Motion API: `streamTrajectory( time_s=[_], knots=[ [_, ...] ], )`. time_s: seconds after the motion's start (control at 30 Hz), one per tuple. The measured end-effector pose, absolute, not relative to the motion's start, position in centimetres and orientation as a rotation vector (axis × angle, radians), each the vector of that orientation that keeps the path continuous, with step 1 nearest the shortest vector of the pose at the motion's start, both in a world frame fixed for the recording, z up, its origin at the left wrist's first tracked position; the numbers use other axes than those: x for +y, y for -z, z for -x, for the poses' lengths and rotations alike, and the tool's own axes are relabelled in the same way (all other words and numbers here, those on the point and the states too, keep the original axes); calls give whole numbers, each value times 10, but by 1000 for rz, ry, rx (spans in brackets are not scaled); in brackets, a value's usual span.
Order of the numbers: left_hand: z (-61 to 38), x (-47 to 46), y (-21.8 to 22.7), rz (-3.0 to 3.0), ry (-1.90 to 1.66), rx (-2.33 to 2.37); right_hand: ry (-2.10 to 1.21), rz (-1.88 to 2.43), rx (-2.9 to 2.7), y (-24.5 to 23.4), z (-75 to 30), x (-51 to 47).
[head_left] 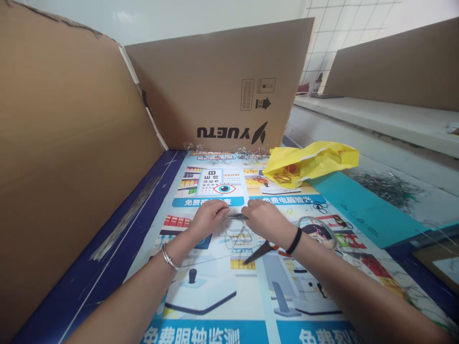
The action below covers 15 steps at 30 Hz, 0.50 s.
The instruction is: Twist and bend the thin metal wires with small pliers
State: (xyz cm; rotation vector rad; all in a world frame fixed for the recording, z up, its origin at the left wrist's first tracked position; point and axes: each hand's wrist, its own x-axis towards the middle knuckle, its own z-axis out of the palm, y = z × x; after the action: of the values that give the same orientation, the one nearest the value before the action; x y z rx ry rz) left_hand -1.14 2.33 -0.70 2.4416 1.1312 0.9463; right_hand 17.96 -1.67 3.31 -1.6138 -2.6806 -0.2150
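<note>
Over the middle of the surface (222,329), the left hand (211,216) and right hand (263,220) each close a pinching grip on one end of a short wire piece (237,216). A small tangle of bent wires (238,237) lies just under them at 6 o'clock, near the scissors (261,250). The bundle of straight wires (122,224) at 9 o'clock lies well apart.

walls: cardboard panels (71,143); tiled wall (344,28) | right: white ledge (376,119) | light: bright, even

A short, thin grey metal strip (237,216) is being pinched level at both ends. Thin silvery wire loops (237,237) are lying tangled just beneath it.
</note>
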Motion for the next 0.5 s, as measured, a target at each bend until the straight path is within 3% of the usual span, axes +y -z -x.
streamTrajectory(
  time_s=[0.5],
  knots=[
    [7,19,5,-2582,-804,1203,233,1666,-2654,-22,-174,-17]
  ],
)
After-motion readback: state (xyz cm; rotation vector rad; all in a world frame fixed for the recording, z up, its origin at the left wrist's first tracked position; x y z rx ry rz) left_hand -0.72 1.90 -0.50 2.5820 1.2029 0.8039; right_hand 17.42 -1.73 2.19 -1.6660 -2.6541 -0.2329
